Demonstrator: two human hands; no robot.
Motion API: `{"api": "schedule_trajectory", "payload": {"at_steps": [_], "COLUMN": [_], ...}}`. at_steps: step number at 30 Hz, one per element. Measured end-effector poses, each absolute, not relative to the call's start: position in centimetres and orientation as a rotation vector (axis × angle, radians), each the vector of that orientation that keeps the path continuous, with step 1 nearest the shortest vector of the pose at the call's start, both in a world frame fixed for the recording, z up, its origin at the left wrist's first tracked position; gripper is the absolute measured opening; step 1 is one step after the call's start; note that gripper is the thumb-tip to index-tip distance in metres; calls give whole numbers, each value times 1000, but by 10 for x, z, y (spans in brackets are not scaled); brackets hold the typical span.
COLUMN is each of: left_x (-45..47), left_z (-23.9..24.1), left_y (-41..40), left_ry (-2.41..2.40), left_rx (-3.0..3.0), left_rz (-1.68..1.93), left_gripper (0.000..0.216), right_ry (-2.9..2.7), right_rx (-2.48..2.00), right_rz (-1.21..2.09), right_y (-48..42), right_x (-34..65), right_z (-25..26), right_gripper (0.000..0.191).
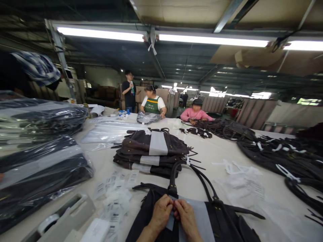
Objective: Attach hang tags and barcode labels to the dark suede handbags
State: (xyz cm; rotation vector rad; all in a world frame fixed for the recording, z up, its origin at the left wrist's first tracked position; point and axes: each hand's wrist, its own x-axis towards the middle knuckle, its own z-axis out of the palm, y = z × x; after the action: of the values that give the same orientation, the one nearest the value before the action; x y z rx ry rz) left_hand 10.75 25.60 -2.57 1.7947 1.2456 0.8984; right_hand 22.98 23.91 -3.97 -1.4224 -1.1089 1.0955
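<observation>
A black handbag lies flat in front of me, its two long handles stretched away over the table and a grey band across its middle. Above it, my left hand and my right hand meet, both closed with thumbs and fingertips pinched together. Just under the fingertips shows a small grey-blue tag, beside the base of a handle. Whatever is pinched between the fingers is too small and covered to make out. Beyond the bag sits a stack of dark handbags with similar grey bands.
Plastic-wrapped bags are piled at left, near a grey tape dispenser and barcode labels. White wrapping and more dark bags lie at right. Co-workers are across the table.
</observation>
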Motion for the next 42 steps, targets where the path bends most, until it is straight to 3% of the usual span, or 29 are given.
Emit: {"api": "schedule_trajectory", "payload": {"at_steps": [13, 42], "left_x": [106, 110], "left_z": [-31, -39], "left_y": [257, 258], "left_ry": [1217, 1298], "left_rx": [1823, 1833], "left_rz": [929, 877], "left_gripper": [17, 17], "right_ry": [-916, -1044], "right_rx": [-1274, -1404], "right_rz": [1247, 1127], "right_y": [240, 243], "right_x": [234, 232], "right_z": [-37, -61], "right_gripper": [41, 32]}}
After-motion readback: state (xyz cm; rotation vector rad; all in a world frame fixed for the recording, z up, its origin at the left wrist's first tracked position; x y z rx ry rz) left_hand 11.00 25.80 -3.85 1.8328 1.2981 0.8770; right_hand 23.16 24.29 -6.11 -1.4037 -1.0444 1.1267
